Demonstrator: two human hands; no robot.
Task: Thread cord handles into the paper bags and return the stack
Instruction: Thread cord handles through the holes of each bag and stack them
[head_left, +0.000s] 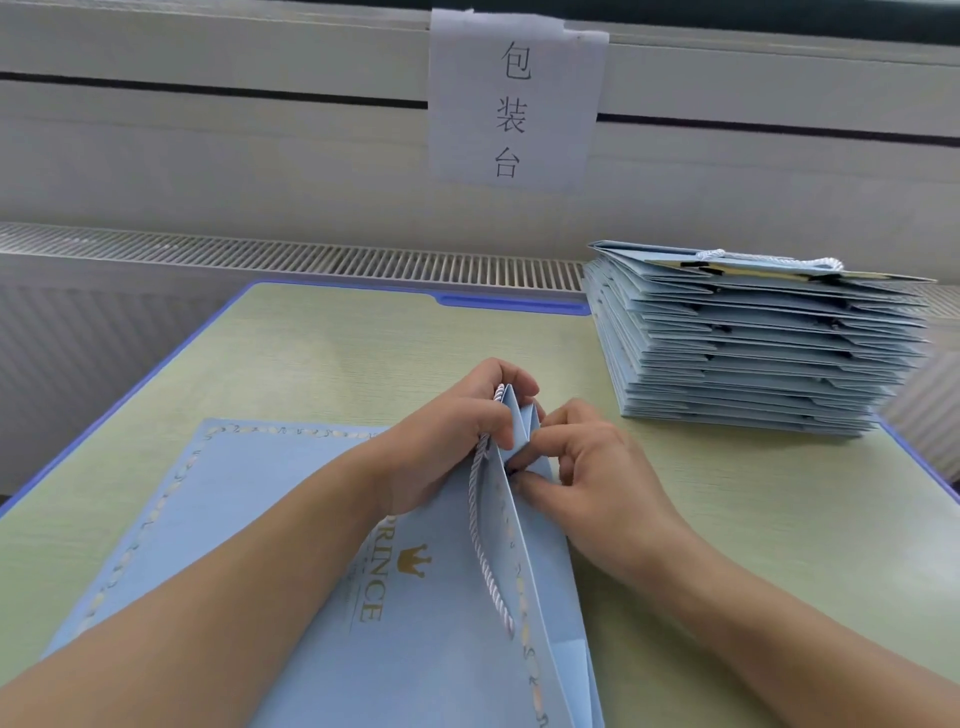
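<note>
Flat pale-blue paper bag (270, 519) near centre on bench (727, 519), mouth rightward for access. Twisted white cord (485, 551) along top edge. Left hand (452, 431) pinching gusset fold and cord; right hand (587, 467) pinching bag rim, probably at hole. Stack (753, 343) far right, creased, matte.

bag (270, 519) cut off below, cord (480, 519) end hidden by hands (519, 447)

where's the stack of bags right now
In the head view the stack of bags sits at the table's far right corner, beyond the right hand, against the vent grille.
</note>
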